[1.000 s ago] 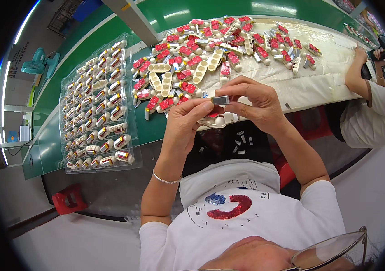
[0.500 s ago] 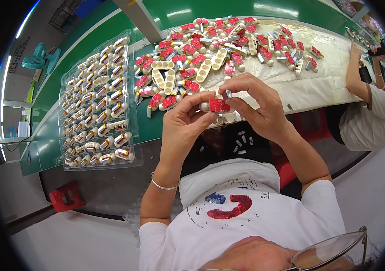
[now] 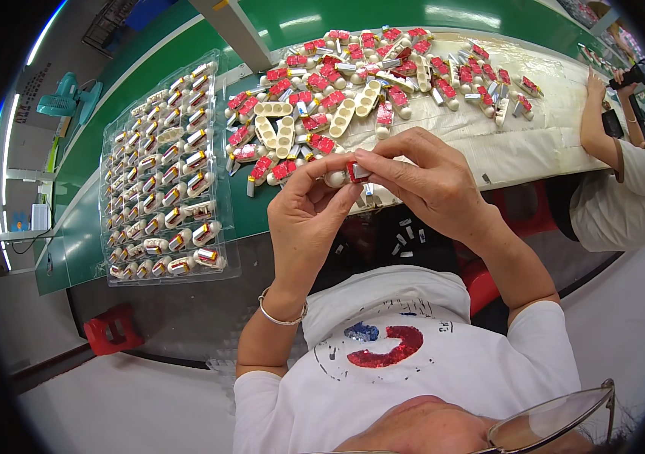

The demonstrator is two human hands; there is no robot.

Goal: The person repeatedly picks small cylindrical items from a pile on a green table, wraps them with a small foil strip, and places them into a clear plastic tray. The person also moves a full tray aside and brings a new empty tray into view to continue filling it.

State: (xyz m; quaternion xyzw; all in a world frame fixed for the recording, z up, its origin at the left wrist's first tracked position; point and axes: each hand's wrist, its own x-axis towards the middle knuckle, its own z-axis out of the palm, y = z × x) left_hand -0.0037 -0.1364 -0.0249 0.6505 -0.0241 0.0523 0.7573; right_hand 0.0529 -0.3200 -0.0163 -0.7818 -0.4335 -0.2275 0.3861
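Note:
In front of my chest, my left hand [image 3: 303, 198] is closed in a pinch on a small cream-coloured rounded piece [image 3: 335, 178]. The piece has a red block [image 3: 353, 169] at its right end, with a small pale silver face turned toward me. My right hand [image 3: 432, 180] is closed too, its thumb and fingertips pressed onto that red end, which they partly cover. Beyond my hands lies a heap of similar cream pieces with red covers [image 3: 323, 144], several with silver strips attached. Among them are cream oval strips with round hollows [image 3: 343, 118].
At left, a clear plastic tray [image 3: 230, 271] holds rows of cream pieces with red, yellow and silver blocks. A metal post [image 3: 235, 34] rises from the green table [image 3: 250, 219]. Another person's arm [image 3: 598, 121] rests on the pale sheet at right. A red stool [image 3: 113, 330] stands lower left.
My right fingertips have moved left, from holding a small grey piece apart to pressing on the red end. The held piece has turned, so its broad red side no longer shows.

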